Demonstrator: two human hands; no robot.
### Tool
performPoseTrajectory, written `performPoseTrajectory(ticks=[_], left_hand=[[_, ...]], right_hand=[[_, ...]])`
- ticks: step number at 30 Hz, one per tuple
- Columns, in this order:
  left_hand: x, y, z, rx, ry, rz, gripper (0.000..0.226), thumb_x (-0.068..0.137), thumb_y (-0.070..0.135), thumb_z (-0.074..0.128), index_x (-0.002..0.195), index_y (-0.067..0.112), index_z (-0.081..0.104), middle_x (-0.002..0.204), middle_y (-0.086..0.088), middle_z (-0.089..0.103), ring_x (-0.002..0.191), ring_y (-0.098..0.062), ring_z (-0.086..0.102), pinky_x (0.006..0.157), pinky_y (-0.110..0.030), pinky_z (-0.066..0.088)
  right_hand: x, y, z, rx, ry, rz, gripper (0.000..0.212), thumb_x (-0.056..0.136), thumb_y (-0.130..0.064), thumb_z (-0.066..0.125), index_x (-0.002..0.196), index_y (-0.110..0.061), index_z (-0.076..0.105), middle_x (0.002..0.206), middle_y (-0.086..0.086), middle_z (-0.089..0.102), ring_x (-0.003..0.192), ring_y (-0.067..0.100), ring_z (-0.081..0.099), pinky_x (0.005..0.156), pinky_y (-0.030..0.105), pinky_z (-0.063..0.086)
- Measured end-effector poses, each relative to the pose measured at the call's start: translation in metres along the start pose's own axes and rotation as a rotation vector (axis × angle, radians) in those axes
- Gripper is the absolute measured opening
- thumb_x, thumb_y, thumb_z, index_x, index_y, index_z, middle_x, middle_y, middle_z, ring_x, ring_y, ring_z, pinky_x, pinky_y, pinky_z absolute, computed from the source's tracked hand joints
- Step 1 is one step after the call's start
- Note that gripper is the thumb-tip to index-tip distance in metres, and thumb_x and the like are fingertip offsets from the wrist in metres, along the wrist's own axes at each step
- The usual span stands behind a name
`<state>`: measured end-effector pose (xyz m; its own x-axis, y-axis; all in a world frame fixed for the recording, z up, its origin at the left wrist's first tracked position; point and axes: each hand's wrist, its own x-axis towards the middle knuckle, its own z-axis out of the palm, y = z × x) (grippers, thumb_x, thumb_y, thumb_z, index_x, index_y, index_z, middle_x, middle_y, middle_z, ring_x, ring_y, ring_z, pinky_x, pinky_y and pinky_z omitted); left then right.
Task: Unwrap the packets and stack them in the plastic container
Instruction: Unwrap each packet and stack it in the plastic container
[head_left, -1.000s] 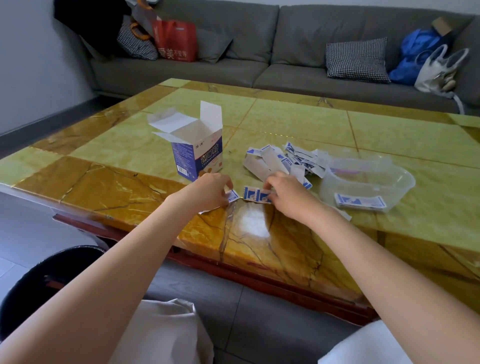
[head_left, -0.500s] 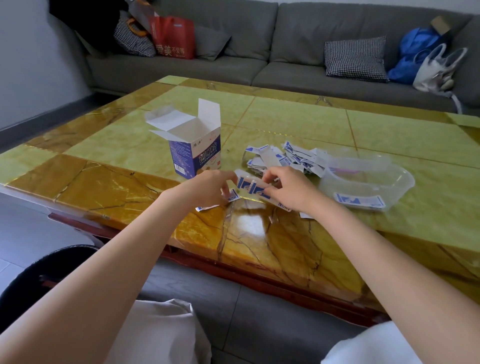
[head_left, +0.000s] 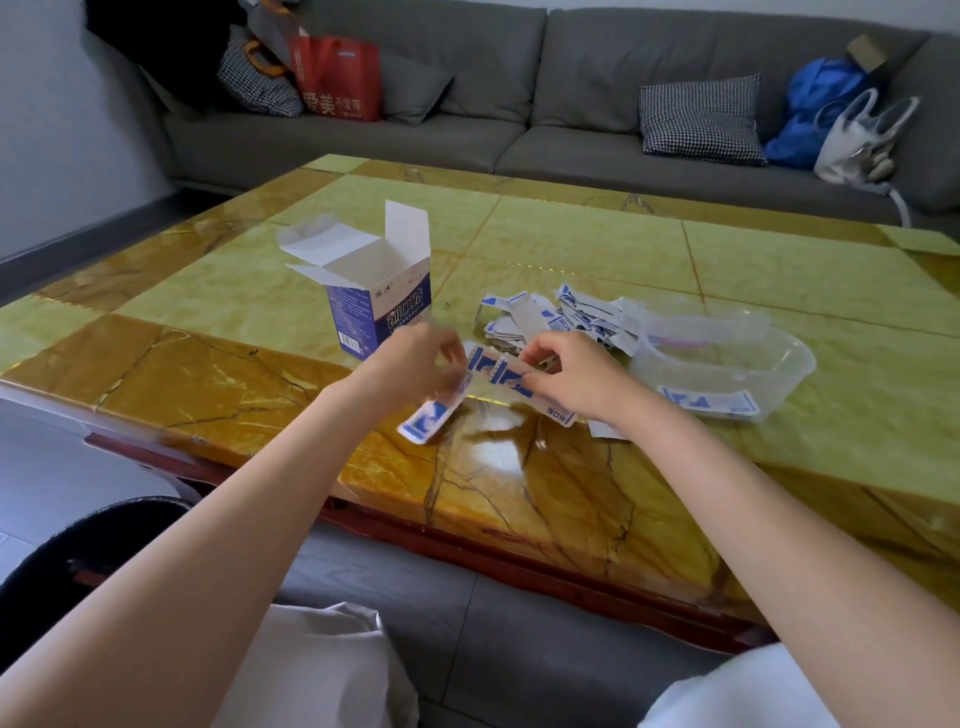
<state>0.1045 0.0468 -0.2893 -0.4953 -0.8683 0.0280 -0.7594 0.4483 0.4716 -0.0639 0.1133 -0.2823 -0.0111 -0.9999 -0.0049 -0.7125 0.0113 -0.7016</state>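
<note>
Just above the table, my left hand pinches one end of a white-and-blue packet strip, whose loose end hangs down. My right hand pinches the joined packets beside it, and another packet sticks out below that hand. A heap of the same packets lies behind my hands. To the right stands a clear plastic container with one packet flat inside.
An open blue-and-white carton stands left of the heap. The green and amber marble table has a red wooden front edge. A grey sofa with bags and cushions is behind. A dark bin sits at the lower left.
Both hands have lifted the packets off the table and drawn them slightly apart. The strip in my left hand now hangs down.
</note>
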Motion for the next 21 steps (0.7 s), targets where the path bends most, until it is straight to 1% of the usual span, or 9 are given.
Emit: performPoseTrajectory(ticks=[3, 5, 7, 10, 13, 16, 18, 20, 21], left_hand=[[0.001, 0.007, -0.008, -0.220, 0.175, -0.068, 0.007, 0.089, 0.010, 0.054, 0.083, 0.013, 0.055, 0.080, -0.005, 0.067, 0.064, -0.016, 0.066, 0.059, -0.022, 0.055], [0.002, 0.010, -0.010, -0.273, 0.219, -0.121, 0.005, 0.091, 0.013, 0.053, 0.086, 0.011, 0.054, 0.073, -0.002, 0.065, 0.052, -0.005, 0.063, 0.047, -0.013, 0.051], [0.002, 0.012, -0.010, -0.340, 0.231, -0.177, 0.005, 0.091, 0.014, 0.053, 0.089, 0.009, 0.053, 0.066, 0.002, 0.062, 0.041, 0.001, 0.058, 0.040, -0.008, 0.045], [0.002, 0.017, -0.011, -0.607, 0.263, -0.301, 0.006, 0.092, 0.011, 0.050, 0.096, 0.006, 0.052, 0.066, -0.004, 0.063, 0.042, -0.002, 0.061, 0.048, -0.015, 0.054], [0.001, 0.027, -0.013, -0.880, 0.244, -0.390, 0.006, 0.093, 0.006, 0.047, 0.091, 0.004, 0.051, 0.067, -0.011, 0.064, 0.047, -0.009, 0.065, 0.053, -0.021, 0.057], [-0.001, 0.033, -0.014, -1.042, 0.252, -0.426, 0.013, 0.093, 0.004, 0.045, 0.081, 0.005, 0.051, 0.068, -0.014, 0.065, 0.049, -0.011, 0.066, 0.056, -0.021, 0.058], [-0.003, 0.037, -0.014, -1.187, 0.240, -0.450, 0.013, 0.093, 0.003, 0.044, 0.084, 0.000, 0.053, 0.073, -0.016, 0.066, 0.055, -0.013, 0.068, 0.059, -0.021, 0.058], [-0.007, 0.044, -0.013, -1.366, 0.147, -0.448, 0.012, 0.092, 0.000, 0.043, 0.088, -0.004, 0.054, 0.078, -0.016, 0.067, 0.060, -0.014, 0.069, 0.061, -0.021, 0.058], [-0.010, 0.047, -0.011, -1.401, 0.073, -0.419, 0.011, 0.092, -0.001, 0.044, 0.088, -0.003, 0.055, 0.080, -0.015, 0.068, 0.064, -0.015, 0.070, 0.064, -0.022, 0.059]], right_hand=[[-0.001, -0.003, -0.002, 0.279, 0.008, 0.084, 0.012, 0.085, -0.019, 0.065, 0.093, -0.012, 0.060, 0.083, -0.004, 0.058, 0.083, 0.014, 0.055, 0.067, 0.024, 0.043], [-0.001, -0.003, -0.005, 0.450, 0.019, 0.148, 0.005, 0.086, -0.012, 0.063, 0.086, -0.013, 0.058, 0.083, 0.001, 0.058, 0.083, 0.018, 0.057, 0.066, 0.025, 0.045], [-0.001, -0.003, -0.007, 0.566, 0.004, 0.192, 0.013, 0.088, -0.004, 0.058, 0.082, -0.015, 0.056, 0.085, 0.003, 0.059, 0.081, 0.018, 0.059, 0.064, 0.026, 0.047], [-0.005, -0.007, -0.008, 0.686, -0.074, 0.243, 0.015, 0.089, 0.000, 0.055, 0.082, -0.014, 0.056, 0.078, 0.002, 0.063, 0.067, 0.012, 0.061, 0.054, 0.024, 0.050], [-0.007, -0.008, -0.008, 0.696, -0.076, 0.267, 0.014, 0.089, -0.001, 0.054, 0.083, -0.013, 0.057, 0.079, 0.003, 0.063, 0.066, 0.013, 0.060, 0.052, 0.024, 0.050], [-0.005, -0.005, -0.008, 0.796, 0.041, 0.321, 0.012, 0.090, 0.000, 0.052, 0.097, -0.007, 0.058, 0.088, 0.008, 0.064, 0.074, 0.017, 0.059, 0.069, 0.032, 0.049], [-0.006, -0.005, -0.009, 0.926, 0.064, 0.369, 0.020, 0.090, 0.002, 0.051, 0.110, -0.002, 0.056, 0.088, 0.011, 0.062, 0.073, 0.019, 0.058, 0.066, 0.033, 0.050], [-0.009, -0.007, -0.009, 1.056, 0.039, 0.376, 0.016, 0.090, 0.002, 0.051, 0.103, -0.003, 0.058, 0.083, 0.011, 0.062, 0.070, 0.019, 0.058, 0.059, 0.029, 0.050], [-0.010, -0.009, -0.009, 1.086, 0.049, 0.372, 0.014, 0.090, 0.001, 0.051, 0.100, -0.004, 0.059, 0.082, 0.010, 0.062, 0.070, 0.019, 0.058, 0.058, 0.028, 0.050]])
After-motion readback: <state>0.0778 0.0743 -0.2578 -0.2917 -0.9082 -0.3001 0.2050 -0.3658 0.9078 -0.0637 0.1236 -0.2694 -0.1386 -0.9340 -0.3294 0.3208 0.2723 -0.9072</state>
